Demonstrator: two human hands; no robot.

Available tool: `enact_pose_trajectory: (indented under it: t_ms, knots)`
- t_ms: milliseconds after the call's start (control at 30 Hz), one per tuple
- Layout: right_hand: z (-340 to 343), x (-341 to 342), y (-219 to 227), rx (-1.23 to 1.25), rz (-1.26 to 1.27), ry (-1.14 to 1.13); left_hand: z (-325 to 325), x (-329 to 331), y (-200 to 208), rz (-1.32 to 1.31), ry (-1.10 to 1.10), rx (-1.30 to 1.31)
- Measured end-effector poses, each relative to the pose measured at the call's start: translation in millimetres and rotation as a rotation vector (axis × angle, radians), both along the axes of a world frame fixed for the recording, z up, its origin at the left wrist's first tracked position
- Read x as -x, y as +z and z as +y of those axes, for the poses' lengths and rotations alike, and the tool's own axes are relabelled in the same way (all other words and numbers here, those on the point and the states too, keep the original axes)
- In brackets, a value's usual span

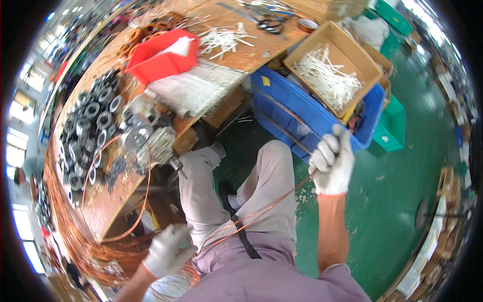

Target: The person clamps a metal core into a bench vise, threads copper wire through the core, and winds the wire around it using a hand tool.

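My right hand, in a white knit glove with an orange cuff, is raised on the right with its fingers closed round thin copper wires. These wires run down to the left across my lap, toward my other hand. My left hand, gloved too, is low on the left with thumb and fingers apart, beside the wires. Beneath and behind it lies a large bundle of copper wire. A loop of copper wire rises from there to a small machine with a clear round cover at the bench edge.
Dark ring-shaped parts are heaped on the wooden bench. Behind them stand a red bin and white strips. A cardboard box of white strips rests on a blue crate. Green crates stand on the green floor.
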State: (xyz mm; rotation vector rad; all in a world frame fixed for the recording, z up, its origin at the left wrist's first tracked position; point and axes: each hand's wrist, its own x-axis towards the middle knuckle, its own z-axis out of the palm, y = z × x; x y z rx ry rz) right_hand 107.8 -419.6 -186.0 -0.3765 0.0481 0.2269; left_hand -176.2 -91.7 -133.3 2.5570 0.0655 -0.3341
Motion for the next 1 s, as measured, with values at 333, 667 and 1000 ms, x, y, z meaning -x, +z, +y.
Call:
enact_pose_trajectory:
  t_ms: [333,667,1000]
  knots:
    - [45.0,46.5,84.9,0.268,-0.098,0.028,-1.3,-112.8,190.2,-0.510,0.021,0.365]
    - [30.8,66.8,70.6,0.398,0.112,0.099,25.5,-143.8,259.1,-0.949,-0.021,0.203]
    - [74.8,34.7,76.2,0.474,0.061,0.145,50.0,-158.4,217.4,-0.842,0.141,0.333]
